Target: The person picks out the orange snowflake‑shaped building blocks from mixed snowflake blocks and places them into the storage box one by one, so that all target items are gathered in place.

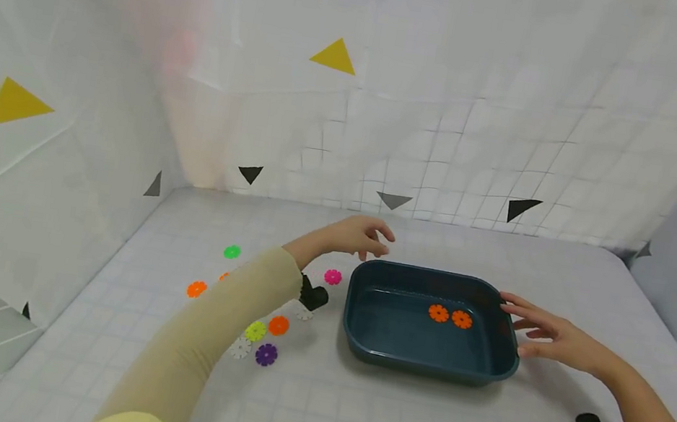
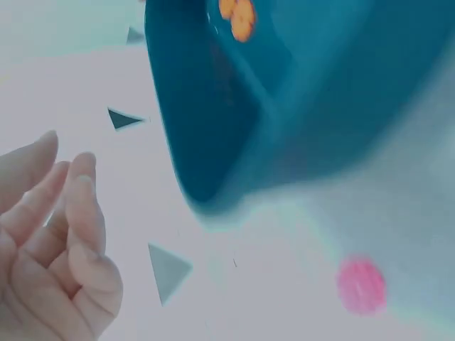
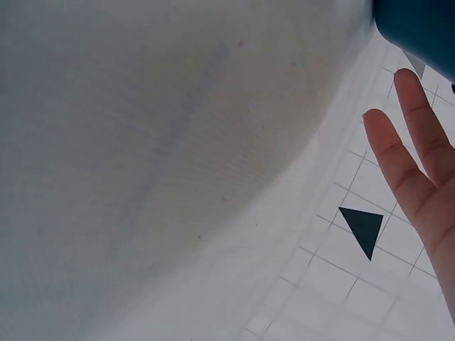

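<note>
A dark teal rectangular tub (image 1: pixel 420 366) stands on the table, with two orange flower-shaped discs (image 1: pixel 461 320) inside it. My left hand (image 1: pixel 356 236) hovers by the tub's back left corner, its fingers loosely bent. In the left wrist view, that hand (image 2: pixel 64 266) holds nothing and is apart from the tub wall (image 2: pixel 206 142). My right hand (image 1: pixel 559 339) is at the tub's right end, fingertips right at the rim, fingers spread. The right wrist view shows two of its fingers (image 3: pixel 398 163) extended, near the tub's corner (image 3: pixel 419 32).
Left of the tub lie several loose flower discs: a pink one (image 1: pixel 333 277), a green one (image 1: pixel 232 251), a purple one (image 1: pixel 266 355), a yellow one (image 1: pixel 255 331), plus orange and white ones. My left sleeve (image 1: pixel 216 324) covers part of that area. White sheeting (image 1: pixel 389 138) rises behind the table.
</note>
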